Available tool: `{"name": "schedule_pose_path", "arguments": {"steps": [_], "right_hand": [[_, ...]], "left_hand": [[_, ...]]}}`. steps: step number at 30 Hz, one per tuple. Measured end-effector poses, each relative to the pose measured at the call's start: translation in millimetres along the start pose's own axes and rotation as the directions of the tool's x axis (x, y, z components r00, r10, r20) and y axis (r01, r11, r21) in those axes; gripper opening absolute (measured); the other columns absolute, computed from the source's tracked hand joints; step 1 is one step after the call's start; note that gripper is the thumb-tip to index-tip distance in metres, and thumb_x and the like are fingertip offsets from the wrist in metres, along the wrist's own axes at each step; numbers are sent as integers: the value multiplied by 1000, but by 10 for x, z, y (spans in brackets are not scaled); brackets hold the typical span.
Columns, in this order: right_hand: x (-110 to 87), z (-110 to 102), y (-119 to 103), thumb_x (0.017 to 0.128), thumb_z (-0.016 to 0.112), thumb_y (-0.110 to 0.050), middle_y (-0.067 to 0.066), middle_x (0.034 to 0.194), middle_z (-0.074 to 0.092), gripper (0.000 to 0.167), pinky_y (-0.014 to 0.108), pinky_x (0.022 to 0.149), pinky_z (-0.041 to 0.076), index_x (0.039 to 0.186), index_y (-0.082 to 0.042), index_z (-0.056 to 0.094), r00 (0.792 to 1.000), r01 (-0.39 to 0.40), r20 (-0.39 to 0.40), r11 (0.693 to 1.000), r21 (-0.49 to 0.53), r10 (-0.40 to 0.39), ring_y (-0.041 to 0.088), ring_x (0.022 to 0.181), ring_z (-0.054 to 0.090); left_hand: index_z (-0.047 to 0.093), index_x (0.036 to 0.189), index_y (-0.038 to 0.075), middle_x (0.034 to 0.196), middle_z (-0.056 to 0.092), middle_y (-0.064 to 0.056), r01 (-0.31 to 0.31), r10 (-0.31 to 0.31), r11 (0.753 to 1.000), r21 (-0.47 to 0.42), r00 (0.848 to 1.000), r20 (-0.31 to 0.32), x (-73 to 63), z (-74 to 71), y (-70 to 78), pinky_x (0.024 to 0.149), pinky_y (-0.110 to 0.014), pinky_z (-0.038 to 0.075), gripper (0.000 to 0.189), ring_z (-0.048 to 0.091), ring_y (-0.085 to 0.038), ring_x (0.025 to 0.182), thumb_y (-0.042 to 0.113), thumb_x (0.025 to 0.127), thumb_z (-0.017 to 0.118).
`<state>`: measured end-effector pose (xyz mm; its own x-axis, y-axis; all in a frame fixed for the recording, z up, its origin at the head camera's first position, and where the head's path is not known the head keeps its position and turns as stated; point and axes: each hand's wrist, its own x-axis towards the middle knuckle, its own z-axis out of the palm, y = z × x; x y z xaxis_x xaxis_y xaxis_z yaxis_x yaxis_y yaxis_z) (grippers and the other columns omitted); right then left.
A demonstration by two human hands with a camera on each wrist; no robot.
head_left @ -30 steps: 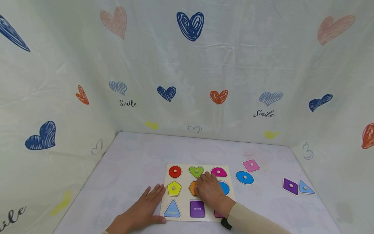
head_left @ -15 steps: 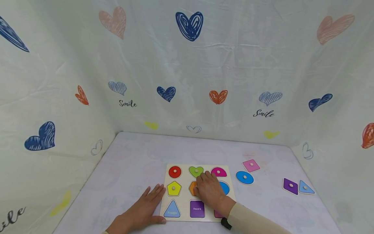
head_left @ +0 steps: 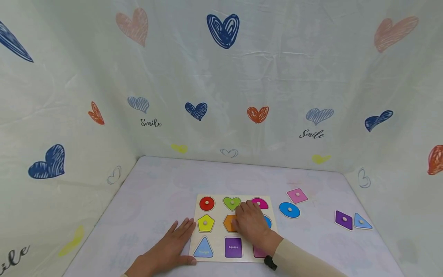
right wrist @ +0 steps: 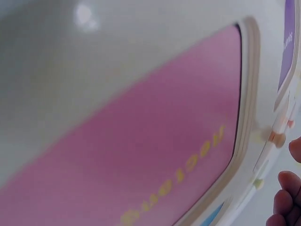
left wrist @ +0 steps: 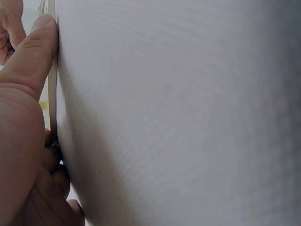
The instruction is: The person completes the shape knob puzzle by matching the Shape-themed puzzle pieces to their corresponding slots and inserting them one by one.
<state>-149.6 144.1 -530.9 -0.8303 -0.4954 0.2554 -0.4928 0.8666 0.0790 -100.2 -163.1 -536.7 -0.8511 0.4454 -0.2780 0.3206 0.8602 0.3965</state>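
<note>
A pale wooden shape-puzzle board (head_left: 219,240) lies on the table. My left hand (head_left: 173,244) rests along its left edge, fingers extended, thumb at the near corner. Over the board's right half, my right hand (head_left: 255,223) has loosely bent fingers beside the orange hexagon piece (head_left: 228,223). In the right wrist view, those fingertips (right wrist: 287,193) stand apart from the hexagon's knob (right wrist: 278,139). Knobbed red circle (head_left: 207,203), green heart (head_left: 228,201), magenta semicircle (head_left: 263,204) and yellow pentagon (head_left: 205,226) sit in the board. My right hand partly covers the blue recess (head_left: 268,222).
Knobless recesses show a blue triangle (head_left: 204,251), a purple square (head_left: 233,252) and a pink rectangle (head_left: 257,252). Right of the board lie a pink piece (head_left: 294,197), a blue oval (head_left: 285,209), a purple piece (head_left: 340,217) and a blue triangle piece (head_left: 360,224).
My right hand has shifted slightly right, away from the orange hexagon, and more of that piece shows. The left hand has stayed at the board's edge.
</note>
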Motion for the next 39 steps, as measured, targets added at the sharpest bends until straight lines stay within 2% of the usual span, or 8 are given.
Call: {"name": "schedule_pose_path", "arguments": {"steps": [5,10,16,20,27,34,39], "right_hand": [[-22,-40,82,94,79,-39,-2,81,53,31,33,78,49,91,-12,65,999,-28,-22,999,25,28,16,83,45],[-66,-44,212,92,82,-37,2,87,60,31,37,86,53,92,-11,65,997,-44,-60,999,14,44,21,91,56],[-142,-43,391,89,84,-39,7,98,68,36,36,77,49,100,-9,68,993,-74,-93,997,-22,72,24,94,59],[-200,-38,527,88,85,-39,8,97,65,40,35,75,47,106,-7,67,992,-98,-85,995,-26,96,23,92,56],[-326,-77,774,88,86,-36,9,100,64,44,39,79,48,113,-6,67,984,-171,-53,985,1,171,24,97,57],[-454,-128,1029,84,90,-31,14,103,64,45,47,83,53,112,-4,67,966,-255,-53,967,-6,255,29,97,57],[-564,-115,1221,84,89,-28,14,98,63,40,50,82,53,105,-3,67,962,-266,-77,964,-30,263,31,93,56]], "left_hand": [[29,167,12,174,30,-5,-8,8,1000,1,1000,-1,-3,0,-7,132,-60,9,119,19,-30,164,71,77,80],[29,167,11,174,30,-6,-17,17,1000,6,1000,0,0,5,-13,132,-60,10,119,19,-30,164,72,78,78],[29,167,11,175,29,-6,-8,8,1000,-4,1000,6,-7,-4,-3,132,-60,9,119,18,-30,164,70,78,79],[28,167,11,175,29,-5,-3,3,1000,-2,1000,6,-9,-6,-3,132,-60,9,119,18,-30,164,70,78,79],[28,168,12,175,28,-4,-9,9,1000,1,1000,6,-2,5,-15,132,-60,9,119,18,-30,164,73,78,78],[27,168,13,175,28,-4,-11,11,1000,-4,1000,6,3,16,-28,132,-60,8,120,17,-30,164,73,78,77],[27,168,14,175,28,-3,-7,7,1000,-5,1000,5,-1,15,-22,132,-60,7,120,17,-30,164,73,77,77]]}}
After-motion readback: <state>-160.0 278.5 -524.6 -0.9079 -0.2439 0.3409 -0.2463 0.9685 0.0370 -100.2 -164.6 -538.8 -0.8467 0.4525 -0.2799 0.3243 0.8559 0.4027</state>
